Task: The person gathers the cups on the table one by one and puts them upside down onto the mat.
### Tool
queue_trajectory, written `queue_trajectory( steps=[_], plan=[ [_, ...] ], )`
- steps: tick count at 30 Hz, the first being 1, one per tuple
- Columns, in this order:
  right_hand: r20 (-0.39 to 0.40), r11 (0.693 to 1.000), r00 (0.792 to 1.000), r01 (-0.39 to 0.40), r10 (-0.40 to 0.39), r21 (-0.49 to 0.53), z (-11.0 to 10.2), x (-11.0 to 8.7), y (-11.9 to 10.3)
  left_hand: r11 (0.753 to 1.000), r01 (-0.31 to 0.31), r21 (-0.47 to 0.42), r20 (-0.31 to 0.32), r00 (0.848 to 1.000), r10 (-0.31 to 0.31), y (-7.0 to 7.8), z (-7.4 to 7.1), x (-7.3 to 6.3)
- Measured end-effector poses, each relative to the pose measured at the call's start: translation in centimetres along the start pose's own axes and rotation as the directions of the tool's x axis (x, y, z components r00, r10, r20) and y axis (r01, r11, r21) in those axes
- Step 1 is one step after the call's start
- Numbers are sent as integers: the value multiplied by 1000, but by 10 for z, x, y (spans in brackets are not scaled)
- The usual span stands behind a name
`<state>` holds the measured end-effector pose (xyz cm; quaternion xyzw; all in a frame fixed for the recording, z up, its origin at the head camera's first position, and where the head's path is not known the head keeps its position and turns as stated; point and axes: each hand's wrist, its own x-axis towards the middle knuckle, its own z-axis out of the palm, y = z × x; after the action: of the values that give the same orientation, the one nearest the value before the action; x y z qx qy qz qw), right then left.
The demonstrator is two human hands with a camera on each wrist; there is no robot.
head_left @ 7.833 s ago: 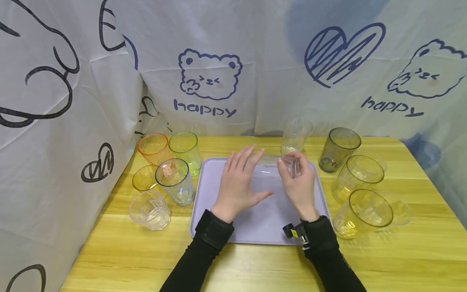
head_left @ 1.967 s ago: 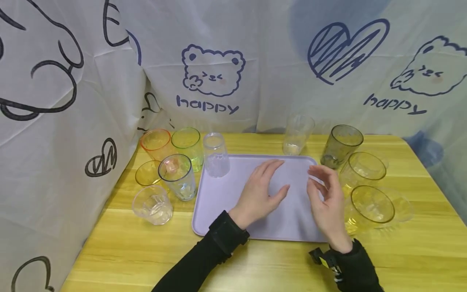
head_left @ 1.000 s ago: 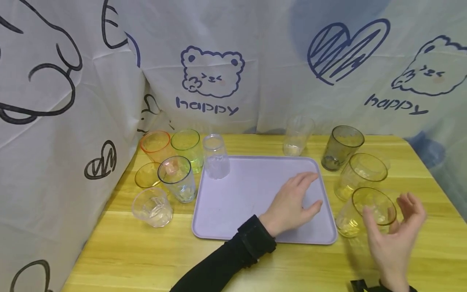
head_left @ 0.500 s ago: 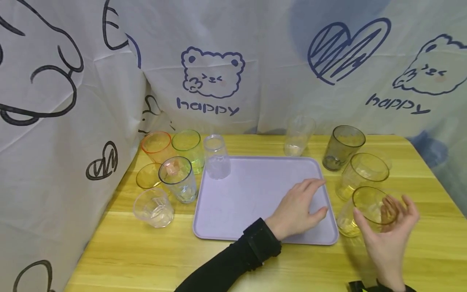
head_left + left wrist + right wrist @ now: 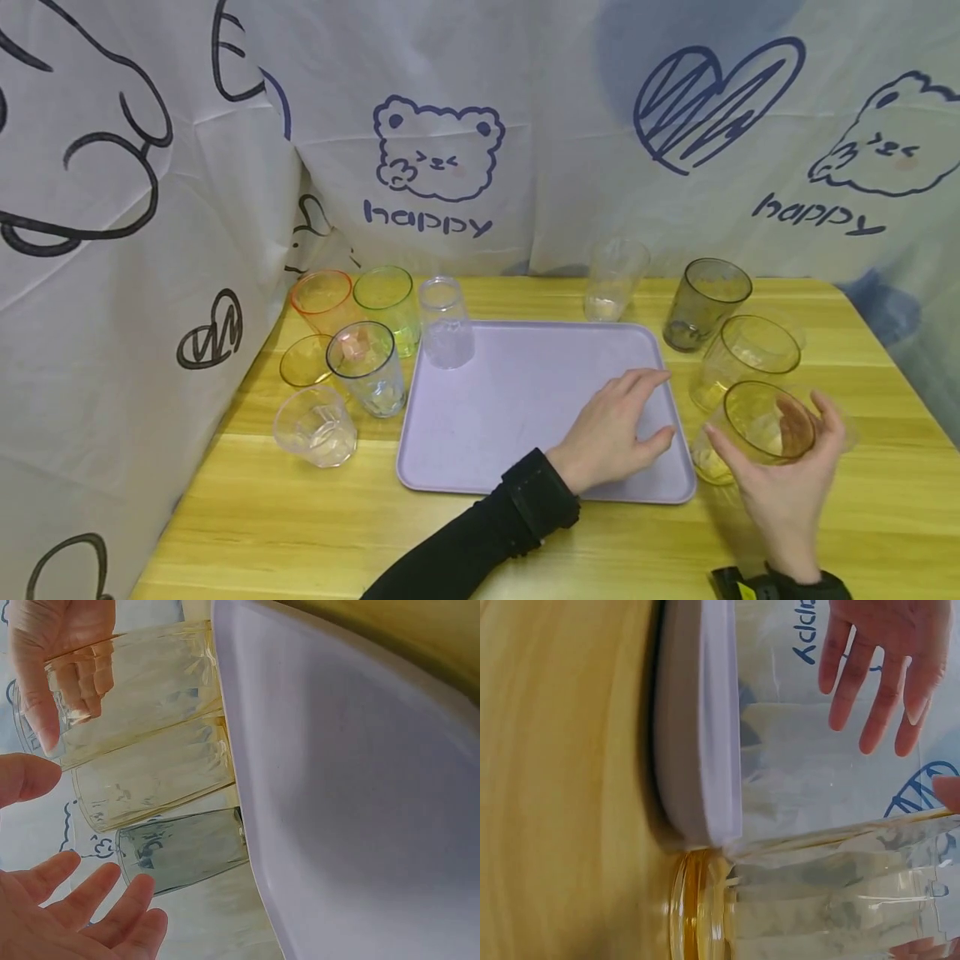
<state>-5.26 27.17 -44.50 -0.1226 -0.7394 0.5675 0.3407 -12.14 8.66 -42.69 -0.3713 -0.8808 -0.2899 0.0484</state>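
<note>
At the right front of the table, my right hand (image 5: 791,492) grips a yellow-tinted drinking glass (image 5: 757,433) near its rim, thumb on the left side and fingers around the right. The glass is upright, its base close beside the tray's right edge; the right wrist view shows that amber base (image 5: 697,915) on the wood. My left hand (image 5: 611,433) holds nothing, its fingers spread over the right part of the lilac tray (image 5: 495,417). In the left wrist view, a second yellowish glass (image 5: 157,776) and a grey glass (image 5: 184,851) stand beyond the left fingers.
An upside-down clear glass (image 5: 447,333) stands on the tray's back left corner. Left of the tray are orange (image 5: 322,300), green (image 5: 386,308), amber (image 5: 303,362), blue-rimmed (image 5: 367,375) and clear (image 5: 318,429) glasses. Behind it stands a tall clear glass (image 5: 611,287), before a printed cloth (image 5: 555,167).
The clear glass, earlier held over the tray, stands upside down at its back left. Both hands have moved right; my right hand has closed around the front yellow glass.
</note>
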Motion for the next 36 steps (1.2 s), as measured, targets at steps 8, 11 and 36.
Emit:
queue_trajectory(
  steps=[8,11,36],
  plan=[
    [-12,999,1000,-5,4,-35,3,1,-1,1000,7,-18,-10,1000,-7,-2,-2,-1],
    [-9,999,1000,11,-11,-40,3,1,-1,999,7,-38,-23,1000,-8,-4,-4,-1],
    [228,802,962,-16,-151,597,62,15,-50,873,-164,-460,-350,937,-9,-55,-69,-21]
  ],
)
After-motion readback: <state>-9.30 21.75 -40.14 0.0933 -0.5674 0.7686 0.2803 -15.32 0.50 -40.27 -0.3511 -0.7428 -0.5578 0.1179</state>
